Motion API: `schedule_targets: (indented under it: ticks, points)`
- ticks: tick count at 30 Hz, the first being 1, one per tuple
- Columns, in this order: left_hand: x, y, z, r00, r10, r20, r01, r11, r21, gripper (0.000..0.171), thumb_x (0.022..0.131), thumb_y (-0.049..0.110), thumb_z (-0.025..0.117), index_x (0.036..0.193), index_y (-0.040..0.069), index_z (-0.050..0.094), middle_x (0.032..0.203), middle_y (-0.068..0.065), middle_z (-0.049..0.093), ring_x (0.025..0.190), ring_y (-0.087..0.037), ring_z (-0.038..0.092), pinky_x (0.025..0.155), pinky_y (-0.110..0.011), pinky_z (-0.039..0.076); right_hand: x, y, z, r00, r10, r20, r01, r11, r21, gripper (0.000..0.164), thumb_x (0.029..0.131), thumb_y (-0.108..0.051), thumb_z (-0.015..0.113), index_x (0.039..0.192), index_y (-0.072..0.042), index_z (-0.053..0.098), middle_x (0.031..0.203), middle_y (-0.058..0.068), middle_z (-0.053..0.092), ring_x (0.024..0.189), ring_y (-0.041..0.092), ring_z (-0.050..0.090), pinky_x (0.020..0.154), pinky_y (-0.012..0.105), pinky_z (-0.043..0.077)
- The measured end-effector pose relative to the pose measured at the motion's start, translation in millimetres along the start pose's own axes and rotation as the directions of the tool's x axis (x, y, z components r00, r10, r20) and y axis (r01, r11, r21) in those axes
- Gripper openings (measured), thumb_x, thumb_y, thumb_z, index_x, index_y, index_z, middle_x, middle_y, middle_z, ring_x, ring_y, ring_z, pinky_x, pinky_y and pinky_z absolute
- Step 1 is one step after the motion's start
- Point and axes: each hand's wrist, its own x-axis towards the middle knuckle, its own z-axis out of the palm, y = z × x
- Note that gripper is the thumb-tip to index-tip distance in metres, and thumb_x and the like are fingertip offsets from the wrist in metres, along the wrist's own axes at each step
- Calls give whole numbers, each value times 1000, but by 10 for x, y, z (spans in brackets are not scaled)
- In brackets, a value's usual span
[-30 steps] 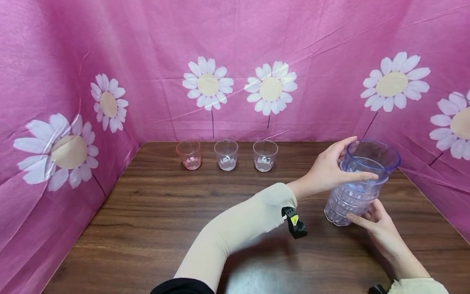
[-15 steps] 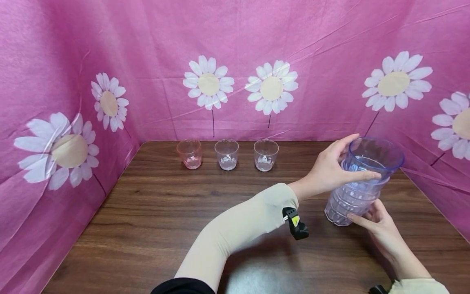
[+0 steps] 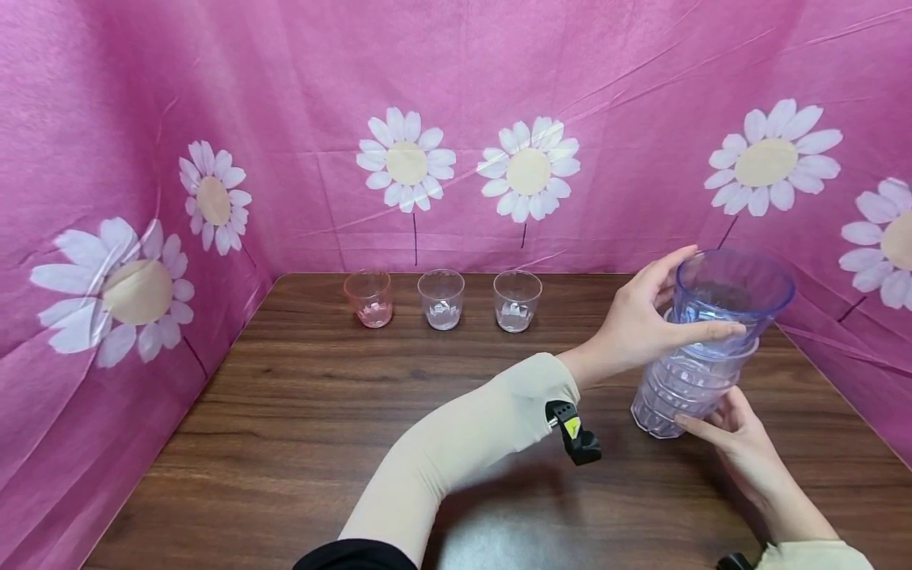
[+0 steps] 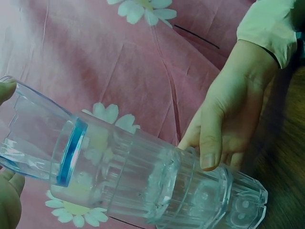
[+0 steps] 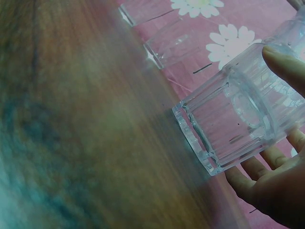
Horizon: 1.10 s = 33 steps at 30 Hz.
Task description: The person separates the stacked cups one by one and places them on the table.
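Note:
At the right of the table, a stack of nested clear plastic cups point(image 3: 677, 388) leans slightly to the right, its base near or on the tabletop. My right hand point(image 3: 741, 447) grips it low down, thumb in front. A blue-tinted clear cup point(image 3: 734, 289) sits partly inside the stack's top. My left hand point(image 3: 641, 317) holds this cup near its rim, with the thumb across the front and fingers behind. From the left wrist, the blue cup's base point(image 4: 71, 152) shows inside the top clear cup. The right wrist view shows the stack's faceted bottom cup point(image 5: 219, 119).
Along the back of the brown wooden table point(image 3: 321, 412) stand a pink-tinted cup point(image 3: 370, 301) and two clear cups, one in the middle point(image 3: 440, 301) and one at the right point(image 3: 516, 302). A pink cloth with daisies point(image 3: 456, 71) hangs behind and at both sides.
The blue-tinted cup has risen a little and shifted right, partly out of the stack, along with my left hand's fingers. My right hand and the lower stack have barely moved.

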Motion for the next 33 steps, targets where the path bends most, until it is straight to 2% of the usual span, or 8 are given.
schedule_targets:
  ticks: [9,19,26,33]
  points:
    - [-26,7,-88,997,51,-59,-55,996,-67,90,74,11,89,150,11,41,143,10,50,117,11,47,96,-6,40,-7,5,5,1000,9,-11,-9,1000,4,75,86,30,46,146,-15,41,131,-5,62,115,5,60,91,16,49]
    - [-56,15,-246,990,112,-85,-123,982,-143,91,73,4,88,150,7,38,144,4,52,118,9,48,99,-11,41,-17,13,-1,1000,20,-23,-20,1000,4,76,86,30,46,147,-15,40,132,-5,61,116,5,59,92,15,48]
    - [-120,-26,-351,990,100,-104,-119,974,-194,91,73,2,87,150,7,38,141,3,54,120,7,49,102,-14,41,-4,12,-10,999,19,-25,-19,1000,3,77,86,30,46,148,-15,40,132,-5,61,115,6,60,90,16,49]
    - [-238,-156,-467,990,90,-109,-114,963,-244,89,74,-3,85,150,6,38,144,-1,54,124,3,51,105,-17,40,-7,22,-3,999,18,-29,-18,1000,6,76,85,30,47,146,-14,41,131,-4,61,115,6,60,90,16,49]
